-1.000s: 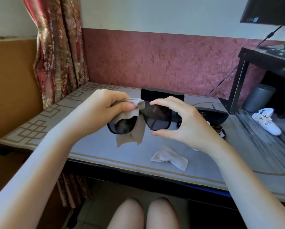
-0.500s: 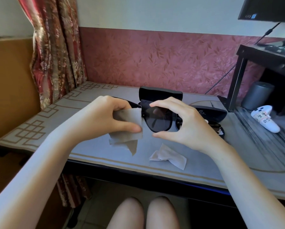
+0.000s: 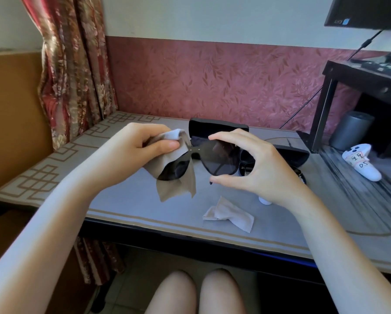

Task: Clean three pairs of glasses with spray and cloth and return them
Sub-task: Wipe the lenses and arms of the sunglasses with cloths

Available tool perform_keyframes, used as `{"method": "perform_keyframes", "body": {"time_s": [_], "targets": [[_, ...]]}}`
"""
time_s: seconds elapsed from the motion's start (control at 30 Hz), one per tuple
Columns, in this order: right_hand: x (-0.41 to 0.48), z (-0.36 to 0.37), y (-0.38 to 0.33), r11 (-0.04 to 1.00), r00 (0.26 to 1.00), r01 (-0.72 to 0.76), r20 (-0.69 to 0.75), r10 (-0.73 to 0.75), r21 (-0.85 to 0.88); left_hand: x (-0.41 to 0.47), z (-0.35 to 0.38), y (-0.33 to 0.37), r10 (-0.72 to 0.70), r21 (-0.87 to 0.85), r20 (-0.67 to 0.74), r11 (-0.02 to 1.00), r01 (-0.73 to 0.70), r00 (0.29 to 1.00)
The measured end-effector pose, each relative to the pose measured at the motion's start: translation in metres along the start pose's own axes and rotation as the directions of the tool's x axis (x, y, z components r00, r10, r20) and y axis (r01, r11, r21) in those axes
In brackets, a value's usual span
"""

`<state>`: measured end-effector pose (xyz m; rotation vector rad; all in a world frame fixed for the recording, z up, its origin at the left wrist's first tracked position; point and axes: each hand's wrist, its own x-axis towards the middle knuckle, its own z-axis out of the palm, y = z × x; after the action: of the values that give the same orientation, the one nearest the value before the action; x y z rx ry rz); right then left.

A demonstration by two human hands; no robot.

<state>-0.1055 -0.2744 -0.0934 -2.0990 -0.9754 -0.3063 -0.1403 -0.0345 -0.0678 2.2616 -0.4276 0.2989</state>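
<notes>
1. A grey-topped table with a beige fret-pattern border [image 3: 126, 200].
2. Near centre: a crumpled pale cleaning cloth [image 3: 229, 215].
3. Far centre: an open black hard glasses case [image 3: 217, 129], with a second black case [image 3: 294, 155] to its right.
4. Far right: a white labelled game controller [image 3: 362, 164] and a grey cylinder [image 3: 348, 130].

Your left hand [image 3: 131, 152] and right hand [image 3: 257, 168] are bare. Your left forearm [image 3: 54, 223] and right forearm [image 3: 337, 241] are uncovered all the way to the lower corners of the view. Your knees [image 3: 174, 291] show bare at the bottom edge. Your left thumbnail [image 3: 173, 145] looks short and plain.
</notes>
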Motion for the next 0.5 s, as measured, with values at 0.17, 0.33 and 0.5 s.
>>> {"method": "perform_keyframes", "body": {"time_s": [0.17, 0.33, 0.5], "targets": [[-0.002, -0.001, 0.004, 0.999, 0.999, -0.032, -0.003, 0.032, 0.039, -0.007, -0.003, -0.001, -0.061, 0.040, 0.083, 0.997, 0.058, 0.995], [-0.002, 0.002, 0.003, 1.000, 1.000, -0.005, 0.031, 0.004, 0.023, -0.003, 0.007, 0.003, -0.044, 0.202, 0.079, 0.979, 0.027, 0.996], [-0.001, 0.004, 0.001, 1.000, 0.999, 0.022, 0.046, -0.021, -0.001, 0.005, 0.014, 0.003, 0.001, 0.205, 0.073, 0.979, -0.016, 0.997]]}}
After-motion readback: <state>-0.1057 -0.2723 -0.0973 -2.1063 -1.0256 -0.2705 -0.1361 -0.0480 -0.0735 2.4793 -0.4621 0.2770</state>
